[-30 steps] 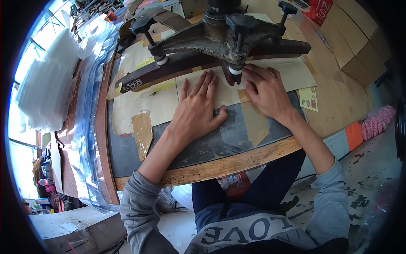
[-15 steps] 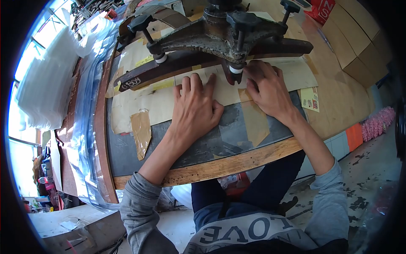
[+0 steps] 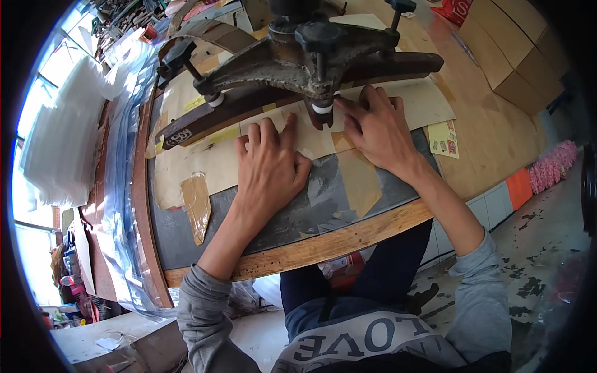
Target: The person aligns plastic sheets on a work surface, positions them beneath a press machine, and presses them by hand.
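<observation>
My left hand (image 3: 267,155) lies on a cream sheet (image 3: 214,163), fingers stretched forward and thumb out to the side, holding nothing. Beside the front foot of a dark metal press arm (image 3: 267,69) is my right hand (image 3: 380,127). Its index finger and thumb are apart over the sheet, and the other fingers bend towards the dark bar (image 3: 236,112); their tips are partly hidden. The bar runs across the sheet just ahead of both hands. Brown tape (image 3: 360,183) joins the sheet's front edge to the grey board (image 3: 292,214).
Black knobs (image 3: 317,37) stand on the press arm. Bundled clear plastic strips (image 3: 121,174) hang along the left edge, near a stack of white foam sheets (image 3: 59,137). A cardboard box (image 3: 507,53) sits at the back right. A wooden edge (image 3: 323,244) borders the board in front.
The view has shifted, so the press, sheet and hands all appear slightly further left. Both hands keep nearly the same places on the sheet.
</observation>
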`<state>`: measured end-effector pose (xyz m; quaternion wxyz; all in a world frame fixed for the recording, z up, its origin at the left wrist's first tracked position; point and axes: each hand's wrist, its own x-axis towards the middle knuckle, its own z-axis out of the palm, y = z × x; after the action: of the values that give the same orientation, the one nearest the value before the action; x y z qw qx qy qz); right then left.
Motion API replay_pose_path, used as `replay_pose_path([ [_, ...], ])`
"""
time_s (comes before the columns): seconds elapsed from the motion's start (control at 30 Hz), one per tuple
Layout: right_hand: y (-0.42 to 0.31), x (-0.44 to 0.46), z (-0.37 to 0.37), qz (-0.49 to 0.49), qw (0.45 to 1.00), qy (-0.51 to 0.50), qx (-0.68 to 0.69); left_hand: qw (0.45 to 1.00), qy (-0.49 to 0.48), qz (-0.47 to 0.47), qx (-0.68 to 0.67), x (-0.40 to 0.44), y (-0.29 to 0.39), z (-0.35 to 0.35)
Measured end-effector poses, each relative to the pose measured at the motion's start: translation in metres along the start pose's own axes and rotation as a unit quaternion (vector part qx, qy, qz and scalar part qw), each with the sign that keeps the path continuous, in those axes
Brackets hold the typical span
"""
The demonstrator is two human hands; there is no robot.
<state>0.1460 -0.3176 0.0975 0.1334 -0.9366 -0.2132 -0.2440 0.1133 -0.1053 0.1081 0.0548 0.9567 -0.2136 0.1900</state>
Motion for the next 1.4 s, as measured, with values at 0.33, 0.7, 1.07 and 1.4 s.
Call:
replay_pose_path([
  [0.33, -0.0008, 0.0008, -0.0027, 0.008, 1.0, -0.01, 0.0, 1.0, -0.004, 0.007, 0.012, 0.0017, 0.0008, -0.0018],
  [0.7, -0.0004, 0.0021, -0.0021, 0.006, 1.0, -0.017, -0.002, 1.0, -0.018, -0.014, 0.007, 0.0022, 0.0012, -0.0014],
  [1.07, -0.0011, 0.0016, -0.0017, 0.005, 1.0, -0.009, -0.026, 0.999, -0.023, -0.016, 0.021, 0.003, -0.0009, -0.0017],
  [1.4, -0.0019, -0.0003, 0.0021, 0.005, 1.0, 0.013, -0.02, 0.998, -0.017, -0.005, 0.062, 0.0033, 0.0006, -0.0029],
])
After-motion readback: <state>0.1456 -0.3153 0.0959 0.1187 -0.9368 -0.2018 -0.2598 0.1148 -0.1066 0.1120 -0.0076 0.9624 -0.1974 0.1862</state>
